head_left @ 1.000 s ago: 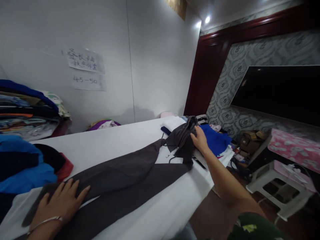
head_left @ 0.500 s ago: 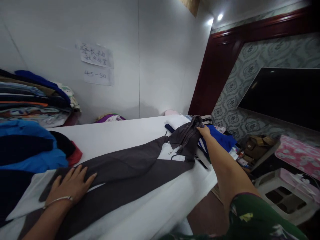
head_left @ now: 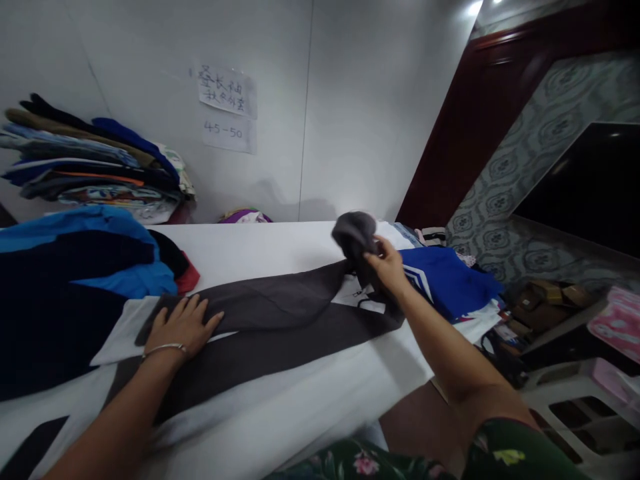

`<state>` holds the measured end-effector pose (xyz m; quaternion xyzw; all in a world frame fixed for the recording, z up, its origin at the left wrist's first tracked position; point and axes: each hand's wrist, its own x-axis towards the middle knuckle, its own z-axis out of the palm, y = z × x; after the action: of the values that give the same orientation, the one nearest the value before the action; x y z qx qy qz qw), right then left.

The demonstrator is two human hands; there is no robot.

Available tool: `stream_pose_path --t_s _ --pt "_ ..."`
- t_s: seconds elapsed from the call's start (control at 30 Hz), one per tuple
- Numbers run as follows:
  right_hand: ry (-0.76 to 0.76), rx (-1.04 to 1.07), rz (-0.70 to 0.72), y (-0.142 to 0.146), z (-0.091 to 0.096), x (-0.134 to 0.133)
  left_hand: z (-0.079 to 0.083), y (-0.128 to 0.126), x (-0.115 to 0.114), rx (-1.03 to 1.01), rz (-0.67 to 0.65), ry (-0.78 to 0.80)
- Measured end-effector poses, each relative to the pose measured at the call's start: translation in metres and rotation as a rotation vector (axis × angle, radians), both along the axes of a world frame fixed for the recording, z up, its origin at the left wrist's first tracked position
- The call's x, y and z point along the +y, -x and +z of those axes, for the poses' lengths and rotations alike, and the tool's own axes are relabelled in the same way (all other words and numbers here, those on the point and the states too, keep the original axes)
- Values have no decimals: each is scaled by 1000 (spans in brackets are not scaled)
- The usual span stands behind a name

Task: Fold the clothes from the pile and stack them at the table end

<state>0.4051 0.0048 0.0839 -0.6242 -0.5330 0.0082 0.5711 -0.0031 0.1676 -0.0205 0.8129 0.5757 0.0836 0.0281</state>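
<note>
So, dark grey garment: it lies stretched along the middle of the white tabletop, its long flat stretch toward your left, its gathered end toward your right.
Gathered end: raised off the surface and bunched into a rounded fold; it may be a hood, but blur hides the detail from you.
Cloth: probably soft, limp and fairly light, so you can expect it to drape, sag from a single hold and crease easily; it does not look fragile.
Hold points: the thick bunch looks your surest place for fingers, while the flat stretch probably suits a spread palm, since pinching there could ruck it.
Dark cord: a short piece below your right hand, on a white patch; it could snag a finger.
Right hand: your grip is closed on the bunched cloth, between thumb and fingers.
Left hand: palm down, fingers spread over the flat stretch; your grip pinches nothing.
Left side: a bright blue and navy heap sits near your left hand, with a folded stack beyond.
Right side: a blue garment lies just past your right forearm.
</note>
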Motion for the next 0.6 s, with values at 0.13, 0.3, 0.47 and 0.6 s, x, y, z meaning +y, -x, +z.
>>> stream_pose_path --t_s 0.13,0.3,0.47,0.6 --pt "351 -228 591 69 -44 -12 4 -1 -2 162 -5 67" --pt "211 -230 367 69 -77 -11 -1 0 0 158 -12 55" --pt "144 -211 201 56 -75 -1 -4 0 1 146 -12 53" --pt "332 -313 343 75 -84 2 1 1 0 106 -21 67"
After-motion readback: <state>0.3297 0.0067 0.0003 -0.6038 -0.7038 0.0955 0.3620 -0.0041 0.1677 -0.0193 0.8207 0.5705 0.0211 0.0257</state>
